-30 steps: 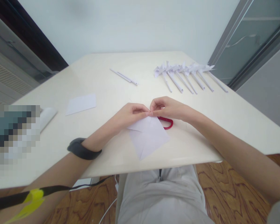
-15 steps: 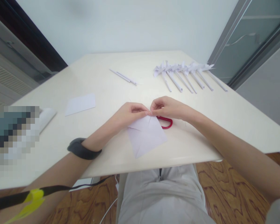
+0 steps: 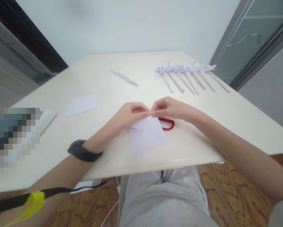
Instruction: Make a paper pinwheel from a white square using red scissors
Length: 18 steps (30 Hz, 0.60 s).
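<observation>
A square sheet of white paper [image 3: 148, 138] with slits and crease lines lies near the table's front edge. My left hand [image 3: 135, 113] pinches its far edge between thumb and fingers. Right beside it, my right hand [image 3: 163, 107] pinches the same edge, the two thumb tips nearly touching. Just what the fingertips do to the paper there is partly hidden. A red scissors handle [image 3: 167, 124] sticks out to the right of the sheet; the rest of the scissors is covered by the hand and paper.
Several paper pinwheels [image 3: 186, 71] on rolled paper sticks lie in a row at the back right. Two rolled paper sticks [image 3: 124, 78] rest at the back middle. White paper [image 3: 82, 105] lies at left, near a blurred-out object [image 3: 11, 135].
The paper has shifted slightly left and away from me, its near corner turning a little. Both hands keep their pinch on the far edge.
</observation>
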Motion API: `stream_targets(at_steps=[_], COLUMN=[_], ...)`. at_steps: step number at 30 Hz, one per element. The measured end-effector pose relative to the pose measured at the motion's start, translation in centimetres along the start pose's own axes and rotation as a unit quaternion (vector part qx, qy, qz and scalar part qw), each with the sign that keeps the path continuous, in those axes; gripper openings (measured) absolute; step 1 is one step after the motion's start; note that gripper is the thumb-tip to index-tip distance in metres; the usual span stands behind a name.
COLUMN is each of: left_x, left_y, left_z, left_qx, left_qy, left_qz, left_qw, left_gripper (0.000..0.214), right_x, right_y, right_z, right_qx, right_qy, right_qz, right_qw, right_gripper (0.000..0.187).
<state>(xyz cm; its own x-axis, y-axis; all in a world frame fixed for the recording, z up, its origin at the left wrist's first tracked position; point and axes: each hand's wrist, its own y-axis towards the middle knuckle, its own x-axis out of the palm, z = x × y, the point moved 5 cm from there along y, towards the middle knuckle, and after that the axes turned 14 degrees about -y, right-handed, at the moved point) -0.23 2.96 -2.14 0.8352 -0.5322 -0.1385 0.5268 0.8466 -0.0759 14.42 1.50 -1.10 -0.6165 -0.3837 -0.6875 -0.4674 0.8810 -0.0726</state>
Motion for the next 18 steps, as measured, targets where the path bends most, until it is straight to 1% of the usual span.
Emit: stream_targets(at_steps=[6,18], left_x=[-0.18,-0.13], left_y=[-0.06,-0.12], left_z=[0.20,0.14], left_qx=[0.016,0.010], left_qy=[0.000,0.000], left_qz=[0.008,0.010], left_qw=[1.000,1.000], left_gripper=[0.015,0.022], right_x=[0.03,-0.08], right_y=[-0.09,-0.17], right_z=[-0.21,-0.30], right_qx=[-0.003,0.005], right_qy=[0.033,0.027], right_qz=[-0.006,0.016], right_qw=[0.999,0.999], right_gripper=[0.012,0.011])
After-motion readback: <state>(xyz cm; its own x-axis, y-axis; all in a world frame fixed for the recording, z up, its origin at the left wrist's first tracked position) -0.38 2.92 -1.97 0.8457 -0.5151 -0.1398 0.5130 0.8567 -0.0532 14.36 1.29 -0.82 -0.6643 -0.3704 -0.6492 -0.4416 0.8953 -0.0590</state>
